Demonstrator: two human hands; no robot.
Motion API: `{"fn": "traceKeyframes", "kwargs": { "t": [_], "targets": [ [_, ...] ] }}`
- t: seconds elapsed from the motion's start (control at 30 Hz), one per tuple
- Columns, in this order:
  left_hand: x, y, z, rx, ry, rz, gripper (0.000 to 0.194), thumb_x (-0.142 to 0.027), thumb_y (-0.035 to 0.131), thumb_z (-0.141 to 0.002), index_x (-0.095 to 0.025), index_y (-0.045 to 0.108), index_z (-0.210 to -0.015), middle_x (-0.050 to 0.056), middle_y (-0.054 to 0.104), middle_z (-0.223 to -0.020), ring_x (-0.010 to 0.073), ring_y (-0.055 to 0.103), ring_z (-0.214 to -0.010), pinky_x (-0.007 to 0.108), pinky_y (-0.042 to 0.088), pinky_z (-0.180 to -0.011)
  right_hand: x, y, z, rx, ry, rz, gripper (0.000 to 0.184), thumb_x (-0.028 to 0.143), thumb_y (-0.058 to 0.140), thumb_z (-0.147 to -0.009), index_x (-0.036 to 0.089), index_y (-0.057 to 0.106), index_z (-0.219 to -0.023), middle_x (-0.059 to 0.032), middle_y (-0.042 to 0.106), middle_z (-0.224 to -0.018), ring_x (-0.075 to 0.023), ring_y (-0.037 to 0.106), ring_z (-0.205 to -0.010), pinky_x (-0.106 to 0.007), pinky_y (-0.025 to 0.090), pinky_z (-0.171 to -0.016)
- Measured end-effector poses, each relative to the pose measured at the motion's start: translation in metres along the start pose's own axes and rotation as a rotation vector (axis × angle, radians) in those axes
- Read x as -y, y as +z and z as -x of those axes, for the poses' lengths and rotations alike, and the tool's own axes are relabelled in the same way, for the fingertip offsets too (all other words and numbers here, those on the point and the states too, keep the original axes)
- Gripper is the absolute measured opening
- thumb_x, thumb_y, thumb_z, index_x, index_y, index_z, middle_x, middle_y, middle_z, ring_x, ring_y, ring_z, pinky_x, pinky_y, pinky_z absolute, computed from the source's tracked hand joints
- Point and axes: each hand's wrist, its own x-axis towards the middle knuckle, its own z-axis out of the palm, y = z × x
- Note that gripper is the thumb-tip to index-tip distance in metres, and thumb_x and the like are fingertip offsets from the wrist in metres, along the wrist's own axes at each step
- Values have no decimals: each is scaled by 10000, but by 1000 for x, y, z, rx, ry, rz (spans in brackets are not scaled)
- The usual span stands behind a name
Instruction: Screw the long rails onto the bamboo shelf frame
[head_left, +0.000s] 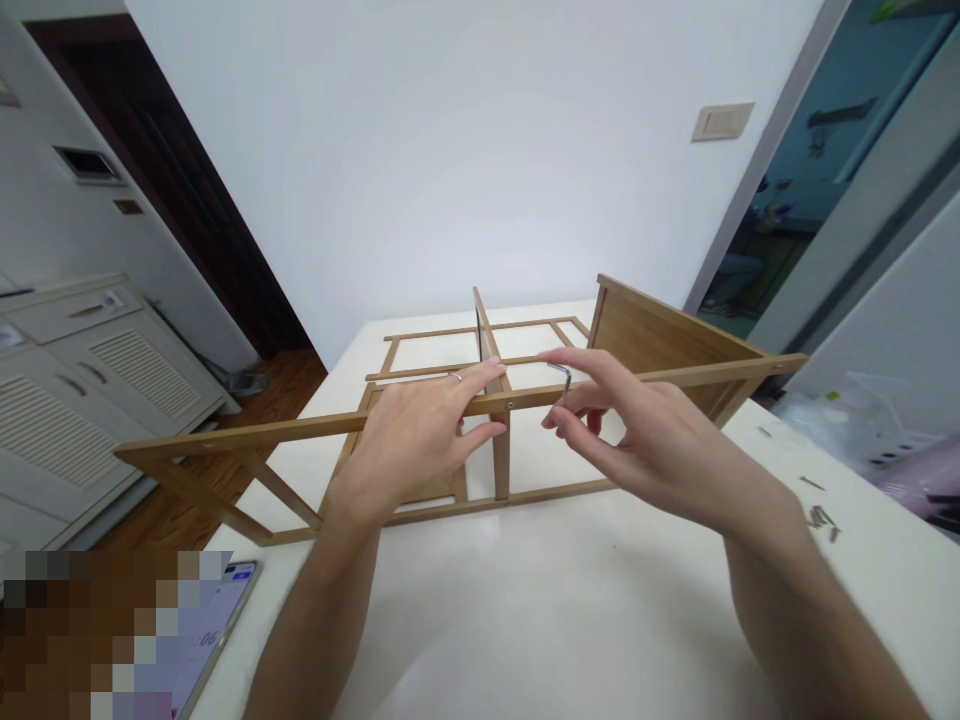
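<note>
The person's left hand sits over a long wooden rail that runs across a bamboo-coloured slatted frame, its fingers spread on top of the rail and its thumb reaching beneath, so the rail is braced between them. The right hand is on the other side of a central upright divider, with its thumb and forefinger drawn into a narrow pinch on a small L-shaped hex key. The key stands just to the right of a metal bolt head in the rail and does not appear to be seated in it. Bracing the rail close to the joint, as the left hand does, should limit any twisting, and a hex key works best held square to the bolt head. The frame rests on a white worktop, with a solid wooden end panel rising at its right end. A few small pieces of hardware lie further right, and a tablet lies at the near left corner.
</note>
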Motion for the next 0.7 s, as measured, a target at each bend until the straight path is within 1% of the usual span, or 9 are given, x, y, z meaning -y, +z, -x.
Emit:
{"fn": "traceKeyframes", "kwargs": {
  "t": [0.1,0.2,0.27,0.3,0.37,0.43,0.47,0.6,0.7],
  "targets": [
    [0,0,0,-1,4,-4,582,-463,630,-1005,-391,467,-1559,-50,757,-1343,252,775,-1066,327,547,-782,-3,4,-2,-6,-34,34,406,224,516,-1065,290,484,-1464,58,765,-841,-109,660,-611,-214,477,-625],
    [1,1,1,-5,10,1,576,-457,641,-1000,-383,483,-1549,-41,733,-1389,257,766,-1104,325,550,-794,-5,9,-3,-5,-70,26,328,207,475,-1087,284,571,-1391,27,796,-968,-123,750,-797,-220,518,-737],
    [1,2,1,-6,15,3,579,-452,653,-995,-372,491,-1545,-28,718,-1414,257,765,-1109,324,553,-804,-6,10,-4,-10,-80,13,300,205,465,-1092,270,593,-1356,6,801,-1026,-141,768,-891,-232,528,-786],
    [1,2,1,-6,16,1,584,-453,657,-994,-370,489,-1547,-22,722,-1409,257,767,-1102,324,554,-807,-6,10,-4,-16,-64,14,288,219,472,-1093,261,587,-1354,-1,801,-1015,-149,768,-884,-236,528,-772],
    [0,1,1,-3,12,-8,606,-463,661,-991,-375,470,-1559,-22,756,-1348,260,774,-1070,325,553,-798,-7,10,-5,-25,-14,39,224,272,500,-1092,240,602,-1289,3,786,-909,-152,743,-761,-232,498,-672],
    [0,1,1,-3,7,-13,610,-470,660,-990,-387,462,-1561,-36,772,-1314,262,778,-1049,331,557,-791,-7,9,-5,-11,16,79,155,315,528,-1086,230,644,-1144,19,745,-797,-141,679,-635,-232,438,-583],
    [0,1,1,-6,8,-11,596,-469,657,-992,-394,471,-1552,-45,760,-1338,261,778,-1053,336,562,-798,-7,8,-6,0,9,92,150,316,538,-1082,228,659,-1076,23,731,-771,-134,657,-610,-233,420,-572],
    [1,2,1,-15,28,16,529,-480,634,-1008,-411,515,-1518,-72,629,-1519,251,757,-1146,347,585,-874,-6,11,-7,48,-51,78,155,259,566,-1065,224,710,-1017,3,766,-841,-141,698,-706,-242,454,-662],
    [2,2,0,-16,41,31,523,-481,627,-1010,-405,526,-1518,-74,595,-1550,254,720,-1241,345,594,-906,-7,14,-8,81,-55,76,175,254,580,-1057,216,732,-981,-22,788,-866,-161,726,-748,-251,474,-692]
  ]
}}
